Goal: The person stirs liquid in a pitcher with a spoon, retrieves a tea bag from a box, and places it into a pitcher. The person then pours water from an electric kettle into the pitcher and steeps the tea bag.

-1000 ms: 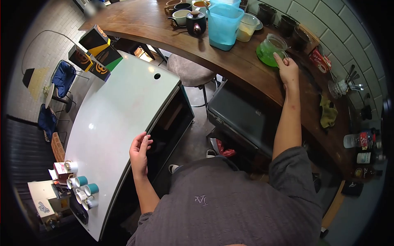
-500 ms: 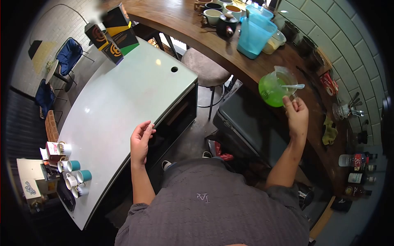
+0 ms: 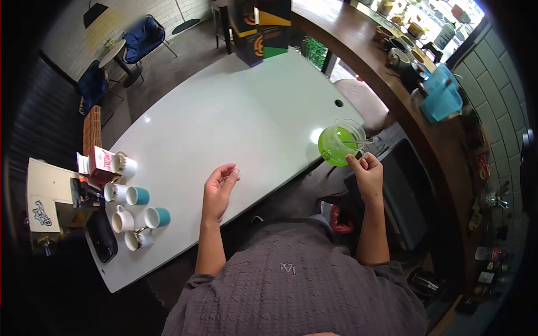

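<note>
My right hand [image 3: 367, 178] grips the handle of a clear measuring jug [image 3: 334, 147], which holds bright green liquid. A spoon [image 3: 358, 141] leans in the jug, its handle over the rim on the right. The jug is in the air by the right edge of the white table [image 3: 246, 115]; I cannot tell how far above the top it is. My left hand [image 3: 219, 193] hovers at the table's near edge with loosely bent fingers, thumb a little apart, and nothing visible in it.
Several white and teal cups [image 3: 137, 196] stand at the table's left, beside a red-and-white carton [image 3: 102, 163] and a black tray [image 3: 102, 238]. Black boxes [image 3: 260, 33] stand at the far end. A wooden counter [image 3: 386, 89] curves along the right, carrying mugs and a blue pitcher [image 3: 441, 98].
My view and body have turned toward the white table. The jug in my right hand has moved from over the wooden counter to the table's edge. My left hand has opened slightly.
</note>
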`<state>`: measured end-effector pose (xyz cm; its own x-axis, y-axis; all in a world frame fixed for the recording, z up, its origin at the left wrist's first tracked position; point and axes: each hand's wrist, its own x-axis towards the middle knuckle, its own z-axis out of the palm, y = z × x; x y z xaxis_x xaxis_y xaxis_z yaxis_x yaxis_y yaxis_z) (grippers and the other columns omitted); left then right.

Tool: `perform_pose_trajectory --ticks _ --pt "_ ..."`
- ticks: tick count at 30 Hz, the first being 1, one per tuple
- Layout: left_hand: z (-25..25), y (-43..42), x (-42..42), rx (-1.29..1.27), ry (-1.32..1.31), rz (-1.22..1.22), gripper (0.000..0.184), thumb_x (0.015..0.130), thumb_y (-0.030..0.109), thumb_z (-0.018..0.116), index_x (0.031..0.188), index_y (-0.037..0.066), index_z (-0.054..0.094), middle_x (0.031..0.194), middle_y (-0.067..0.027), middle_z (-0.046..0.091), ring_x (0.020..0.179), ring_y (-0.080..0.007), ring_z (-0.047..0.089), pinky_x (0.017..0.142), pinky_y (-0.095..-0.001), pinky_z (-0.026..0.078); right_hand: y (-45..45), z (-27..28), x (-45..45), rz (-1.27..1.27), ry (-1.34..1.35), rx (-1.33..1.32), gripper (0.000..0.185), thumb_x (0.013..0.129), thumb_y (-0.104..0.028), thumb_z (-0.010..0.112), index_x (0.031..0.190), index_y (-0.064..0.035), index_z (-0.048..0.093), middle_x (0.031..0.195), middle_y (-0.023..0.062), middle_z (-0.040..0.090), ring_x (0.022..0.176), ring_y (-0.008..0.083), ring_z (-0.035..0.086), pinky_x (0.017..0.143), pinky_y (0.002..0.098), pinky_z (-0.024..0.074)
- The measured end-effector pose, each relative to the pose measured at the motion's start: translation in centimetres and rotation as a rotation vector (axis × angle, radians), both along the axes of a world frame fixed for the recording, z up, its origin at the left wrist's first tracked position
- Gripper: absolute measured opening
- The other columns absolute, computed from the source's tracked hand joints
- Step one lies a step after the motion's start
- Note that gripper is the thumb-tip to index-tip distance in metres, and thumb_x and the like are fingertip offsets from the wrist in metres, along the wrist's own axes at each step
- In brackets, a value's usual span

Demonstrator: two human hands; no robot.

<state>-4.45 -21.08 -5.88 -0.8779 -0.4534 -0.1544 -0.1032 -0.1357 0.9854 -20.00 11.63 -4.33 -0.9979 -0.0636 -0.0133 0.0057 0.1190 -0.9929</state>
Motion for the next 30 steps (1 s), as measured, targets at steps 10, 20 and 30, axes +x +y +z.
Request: perform_pose_trajectory --ticks 10,20,30 --pt "-2.0 -7.2 6.1 0.091 -0.027 0.029 0.032 0.097 0.016 0.066 0.123 -0.003 0.060 0.110 -0.0081 0.064 0.099 -0.0125 0.061 0.093 -0.0275 0.050 -17.8 -5.0 -0.7 0.265 0.003 0.090 0.053 0.081 -0.024 0.085 0.063 -0.0141 0.036 0.061 -0.0101 0.038 0.057 0.0023 0.030 0.049 0.0233 0.0247" --pt "-1.3 -6.9 8.7 0.079 0.009 0.273 0.031 0.096 0.015 0.066 0.121 -0.003 0.060 0.106 -0.0060 0.064 0.096 -0.0114 0.060 0.092 -0.0270 0.049 -24.5 -5.8 -3.6 0.483 0.035 0.155 0.057 0.081 -0.027 0.085 0.063 -0.0117 0.033 0.060 -0.0087 0.036 0.058 0.0042 0.029 0.049 0.0252 0.0262" --pt "-0.5 -3.9 9.3 0.016 -0.047 0.460 0.029 0.098 0.020 0.062 0.122 0.002 0.061 0.109 -0.0059 0.067 0.096 -0.0129 0.063 0.082 -0.0266 0.046 -26.5 -7.8 -6.8 0.617 0.031 0.221 0.058 0.080 -0.026 0.085 0.063 -0.0119 0.031 0.060 -0.0078 0.035 0.057 0.0053 0.027 0.048 0.0259 0.0255"
